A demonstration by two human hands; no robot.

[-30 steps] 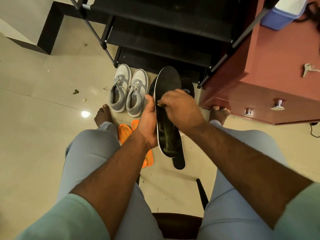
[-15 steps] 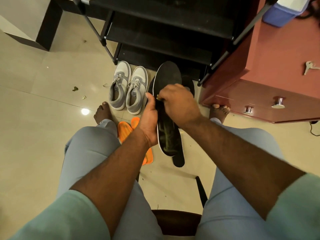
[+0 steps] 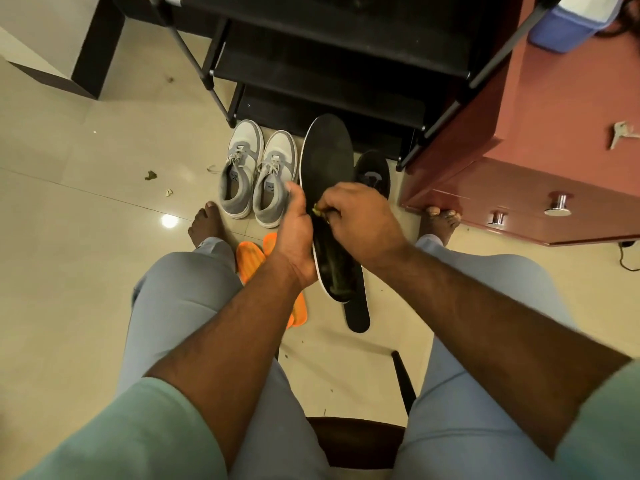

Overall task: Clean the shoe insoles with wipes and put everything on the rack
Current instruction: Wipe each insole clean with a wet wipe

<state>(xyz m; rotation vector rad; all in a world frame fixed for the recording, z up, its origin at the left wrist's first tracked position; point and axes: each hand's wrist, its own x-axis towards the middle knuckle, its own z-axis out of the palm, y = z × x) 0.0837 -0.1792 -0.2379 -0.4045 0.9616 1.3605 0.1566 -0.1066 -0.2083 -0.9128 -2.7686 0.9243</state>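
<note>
Beige floor tiles (image 3: 86, 237) are seen below a black insole (image 3: 325, 161) that is gripped along its edge by the left hand (image 3: 298, 233), while a small yellowish wipe (image 3: 317, 211) is pinched against it by the right hand (image 3: 360, 220), before the black rack (image 3: 329, 74).

red cabinet (image 3: 540, 109) | key (image 3: 621, 132) on top (right edge) | blue box (image 3: 564, 27) | chair (image 3: 356, 441)

Left hand (image 3: 294, 237) curled, gripping from the side; right hand (image 3: 360, 220) fingers pinched tight, both forearms extended forward.
</note>
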